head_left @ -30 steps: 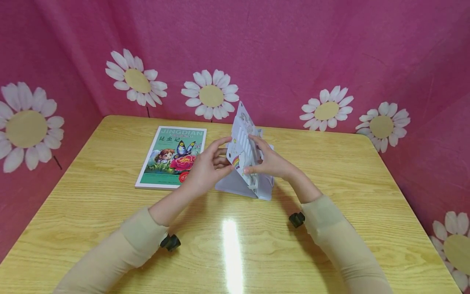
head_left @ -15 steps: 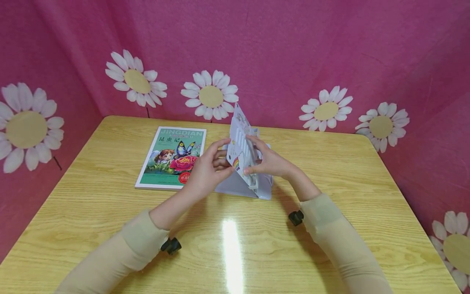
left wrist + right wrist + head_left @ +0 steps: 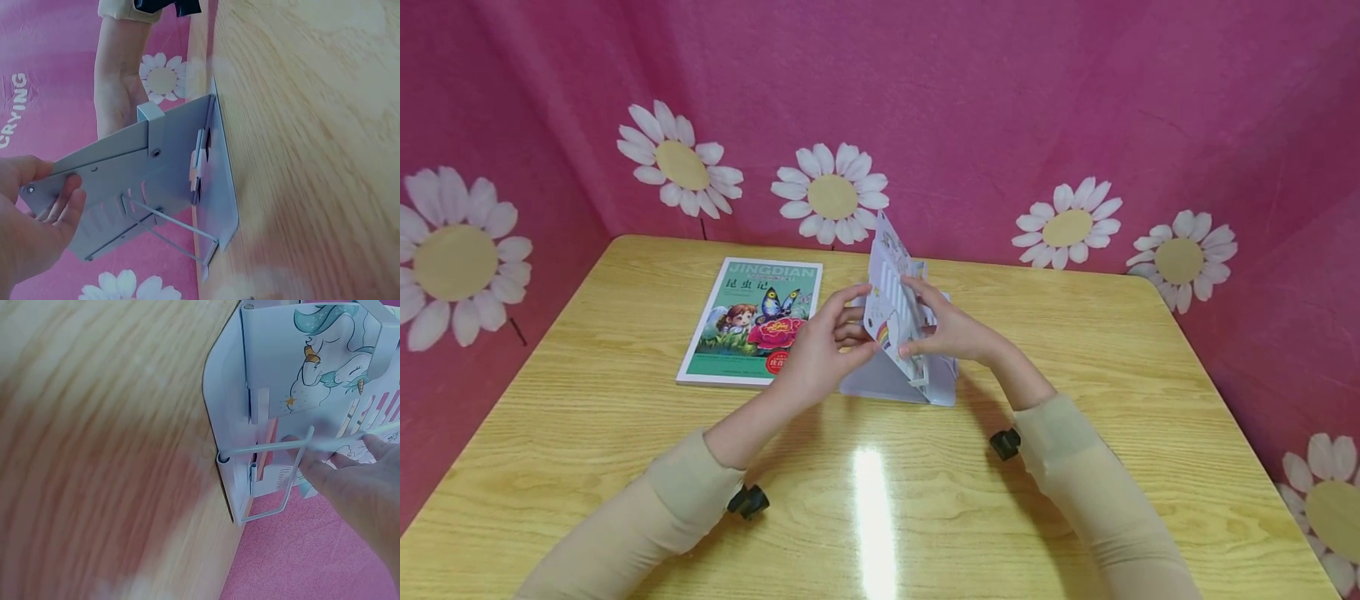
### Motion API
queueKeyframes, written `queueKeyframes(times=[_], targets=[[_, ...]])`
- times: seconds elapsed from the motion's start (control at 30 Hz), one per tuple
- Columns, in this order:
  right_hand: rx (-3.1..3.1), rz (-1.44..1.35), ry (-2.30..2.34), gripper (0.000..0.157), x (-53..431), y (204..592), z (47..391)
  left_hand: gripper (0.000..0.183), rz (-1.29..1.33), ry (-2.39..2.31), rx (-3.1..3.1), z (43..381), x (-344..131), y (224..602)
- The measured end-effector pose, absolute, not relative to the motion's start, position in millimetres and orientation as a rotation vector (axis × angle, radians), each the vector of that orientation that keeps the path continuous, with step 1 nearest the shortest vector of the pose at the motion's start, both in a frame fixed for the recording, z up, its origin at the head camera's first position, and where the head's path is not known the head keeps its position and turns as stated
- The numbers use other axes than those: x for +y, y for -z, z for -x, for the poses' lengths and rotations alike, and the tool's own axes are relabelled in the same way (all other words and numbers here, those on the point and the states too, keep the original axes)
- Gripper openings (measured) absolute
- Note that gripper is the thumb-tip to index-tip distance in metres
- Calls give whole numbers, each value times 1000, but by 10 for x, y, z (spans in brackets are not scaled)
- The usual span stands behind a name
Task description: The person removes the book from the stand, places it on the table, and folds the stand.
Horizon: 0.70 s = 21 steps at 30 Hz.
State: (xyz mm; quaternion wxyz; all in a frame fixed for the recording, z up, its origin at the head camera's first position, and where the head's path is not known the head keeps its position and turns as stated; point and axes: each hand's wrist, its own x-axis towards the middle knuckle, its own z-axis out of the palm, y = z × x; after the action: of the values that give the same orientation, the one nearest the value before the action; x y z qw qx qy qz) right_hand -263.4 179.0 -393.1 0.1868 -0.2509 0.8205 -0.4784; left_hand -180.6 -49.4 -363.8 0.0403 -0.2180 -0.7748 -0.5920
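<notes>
Folding metal book stand, its tilted panel (image 3: 891,275) printed with unicorns and a rainbow, raised above the flat base plate (image 3: 880,379), which rests near the middle of the wood-grained worktop (image 3: 1150,417). The hands are apart from each other, at opposite sides of the stand: the left hand (image 3: 820,354) grips the panel's edge between thumb and fingers; the right hand (image 3: 962,329) touches the stand beside the thin wire strut (image 3: 269,447), though whether it pinches panel or wire cannot be told. To the left, a green-covered book (image 3: 752,308), titled "JINGDIAN" and showing a butterfly and a red flower, lies flat, partly hidden by the left hand. Behind, a magenta curtain (image 3: 925,100) bears large white daisies.
</notes>
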Motion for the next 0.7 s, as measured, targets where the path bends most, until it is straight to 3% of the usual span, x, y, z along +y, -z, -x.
queueKeyframes(times=[0.23, 0.5, 0.7], targets=[[2389, 740, 1339, 104, 1805, 3942, 2533, 64, 703, 1848, -2351, 1865, -552, 3674], [2621, 601, 1280, 80, 1788, 3870, 2215, 57, 675, 1933, -2282, 1850, -565, 3683], [2602, 561, 1298, 75, 1782, 3873, 2005, 51, 668, 1957, -2207, 1834, -548, 3691]])
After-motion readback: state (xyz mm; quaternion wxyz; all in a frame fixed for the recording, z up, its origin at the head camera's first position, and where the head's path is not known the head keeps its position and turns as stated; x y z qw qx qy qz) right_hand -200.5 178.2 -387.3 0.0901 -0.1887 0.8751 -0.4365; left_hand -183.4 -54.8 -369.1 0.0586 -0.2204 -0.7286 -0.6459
